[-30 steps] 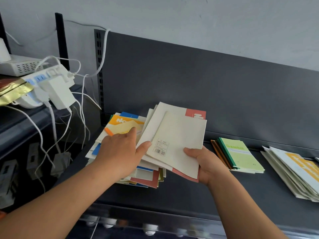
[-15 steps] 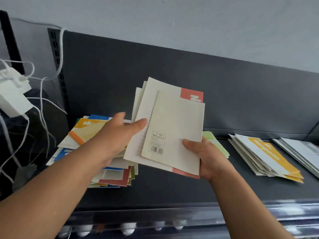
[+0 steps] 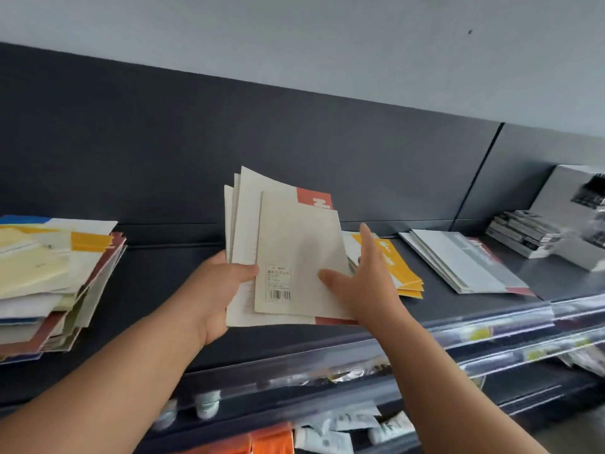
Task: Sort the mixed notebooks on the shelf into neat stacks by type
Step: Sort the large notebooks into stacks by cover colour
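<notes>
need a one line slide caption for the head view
Left hand grips a fan of cream notebooks above the shelf; right hand touches their edge

My left hand (image 3: pixel 214 290) grips a fan of cream notebooks (image 3: pixel 294 250) by their left edge, above the shelf (image 3: pixel 163 283). My right hand (image 3: pixel 363 290), fingers straight, touches their right edge. A mixed pile (image 3: pixel 55 283) sits at the shelf's left end; a yellow stack (image 3: pixel 397 267) and a grey stack (image 3: pixel 465 260) lie toward its right.

Shelf (image 3: pixel 163 283) lies bare (centre) between pile (image 3: pixel 49 273) and stack (image 3: pixel 402 270).
</notes>
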